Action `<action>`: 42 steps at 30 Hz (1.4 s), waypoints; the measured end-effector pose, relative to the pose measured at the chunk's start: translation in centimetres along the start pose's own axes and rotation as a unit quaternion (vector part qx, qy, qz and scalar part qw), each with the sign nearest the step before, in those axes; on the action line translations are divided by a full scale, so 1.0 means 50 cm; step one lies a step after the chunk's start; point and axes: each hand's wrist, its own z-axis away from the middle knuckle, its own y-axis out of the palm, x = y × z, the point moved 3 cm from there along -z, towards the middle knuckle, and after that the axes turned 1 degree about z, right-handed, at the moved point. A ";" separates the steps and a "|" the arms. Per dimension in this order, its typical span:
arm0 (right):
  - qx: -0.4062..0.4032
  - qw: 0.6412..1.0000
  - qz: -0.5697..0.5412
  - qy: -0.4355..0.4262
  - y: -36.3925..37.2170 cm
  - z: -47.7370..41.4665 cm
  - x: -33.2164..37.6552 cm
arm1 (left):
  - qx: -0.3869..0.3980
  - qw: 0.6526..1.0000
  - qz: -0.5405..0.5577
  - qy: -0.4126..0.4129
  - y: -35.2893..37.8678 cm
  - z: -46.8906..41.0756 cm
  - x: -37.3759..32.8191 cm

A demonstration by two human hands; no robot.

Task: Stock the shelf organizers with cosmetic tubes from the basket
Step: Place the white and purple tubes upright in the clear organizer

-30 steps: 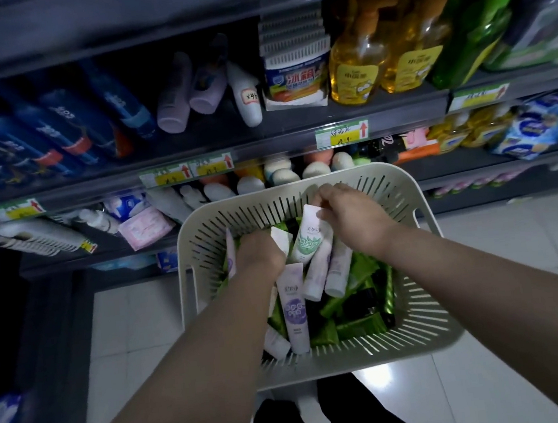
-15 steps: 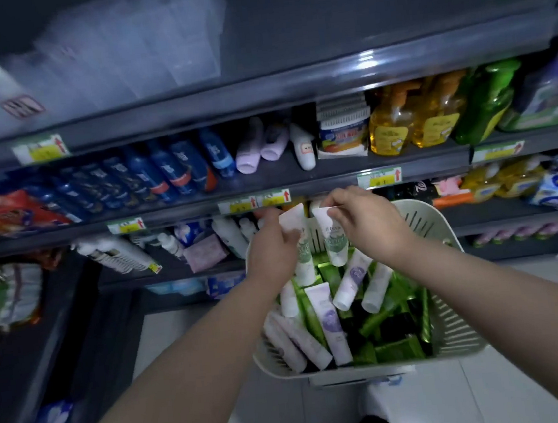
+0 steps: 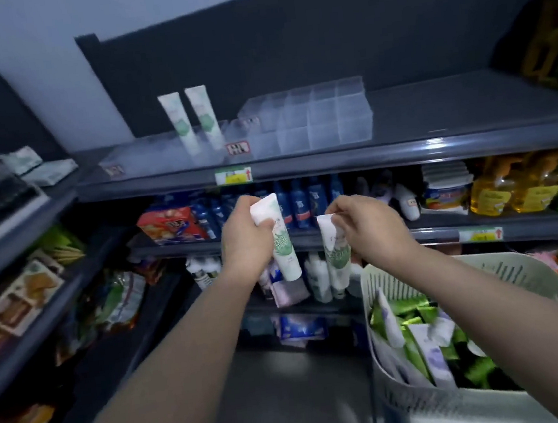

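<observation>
My left hand (image 3: pixel 244 235) grips a white tube with green print (image 3: pixel 281 245) near its crimped end, cap pointing down. My right hand (image 3: pixel 368 224) pinches the top of a second white and green tube (image 3: pixel 335 257), which hangs cap down. Both are raised in front of the middle shelf, below the top shelf. On the top shelf stand two clear organizers: the left organizer (image 3: pixel 161 154) has two white and green tubes (image 3: pixel 192 120) standing in it, and the right organizer (image 3: pixel 312 118) shows bare compartments. The pale slotted basket (image 3: pixel 484 279) at lower right holds more white tubes and green packets.
The top shelf edge (image 3: pixel 368 159) carries a yellow price tag (image 3: pixel 233 175). The middle shelf holds blue bottles (image 3: pixel 304 201), a red pack and yellow bottles (image 3: pixel 509 190). A side rack on the left (image 3: pixel 17 259) carries snack packs. Grey floor lies below.
Both hands have lifted a tube each out of the basket and up toward the top shelf. The view has tilted up, so the top shelf organizers now show and the basket sits lower right.
</observation>
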 end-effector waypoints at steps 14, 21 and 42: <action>-0.029 0.998 -0.025 -0.055 0.043 -0.176 0.314 | -0.129 0.992 -0.007 0.009 -0.336 -0.145 0.076; -0.050 0.994 -0.053 -0.079 0.084 -0.341 0.367 | -0.181 0.983 -0.013 0.028 -0.389 -0.306 0.086; -0.117 0.984 0.073 -0.117 0.204 -0.861 0.508 | -0.227 0.969 -0.023 0.096 -0.504 -0.768 0.111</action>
